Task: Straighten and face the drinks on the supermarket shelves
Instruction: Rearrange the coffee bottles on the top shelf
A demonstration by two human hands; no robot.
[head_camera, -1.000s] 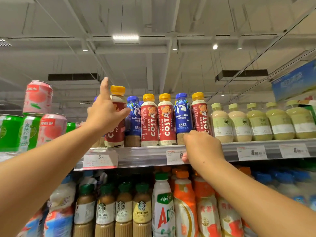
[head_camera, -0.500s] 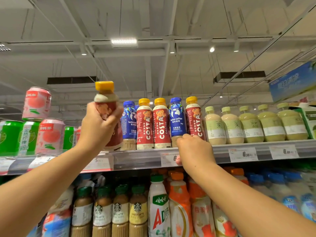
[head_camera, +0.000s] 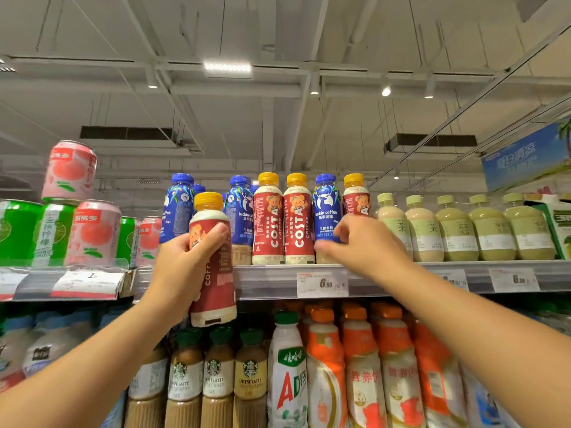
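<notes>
gripping costa bottle point(head_camera: 213, 273) in left hand point(head_camera: 182, 267), off shelf point(head_camera: 278, 281)

bright ceiling lights point(head_camera: 227, 68); soft focus, edges bent wide.

Above us we see a pale ceiling point(head_camera: 340, 32) crossed by beams and conduits, with a bright light panel point(head_camera: 227, 68), small spotlights point(head_camera: 386, 92) and two dark vents point(head_camera: 126, 133). A blue banner point(head_camera: 525, 156) hangs at far right.
</notes>
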